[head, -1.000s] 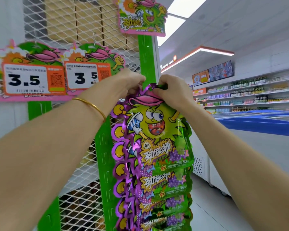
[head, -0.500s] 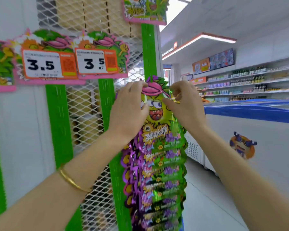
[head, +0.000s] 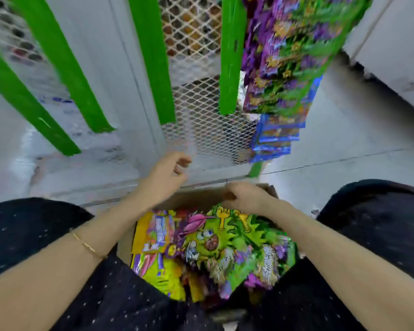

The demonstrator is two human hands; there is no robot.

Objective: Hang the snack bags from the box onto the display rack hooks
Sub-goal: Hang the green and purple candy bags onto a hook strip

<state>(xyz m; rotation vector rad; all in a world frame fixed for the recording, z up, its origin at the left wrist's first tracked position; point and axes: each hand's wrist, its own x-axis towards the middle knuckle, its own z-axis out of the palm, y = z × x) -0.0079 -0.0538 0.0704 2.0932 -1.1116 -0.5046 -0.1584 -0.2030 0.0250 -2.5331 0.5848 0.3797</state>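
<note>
A cardboard box sits on the floor between my knees, filled with green, purple and yellow snack bags. My left hand hovers above the box's far left edge with loosely curled fingers and holds nothing. My right hand hangs over the far right part of the box, fingers curled loosely, also with nothing in it. A strip of green and purple snack bags hangs on the display rack at the upper right, with blue bags below it.
The white mesh rack with green vertical strips stands right in front of me. My dark-clothed knees flank the box. A white cabinet base lies at the far right across grey floor.
Both hands let go of the hung strip of bags and dropped down to the box. My view swung from the top of the rack down to the floor.
</note>
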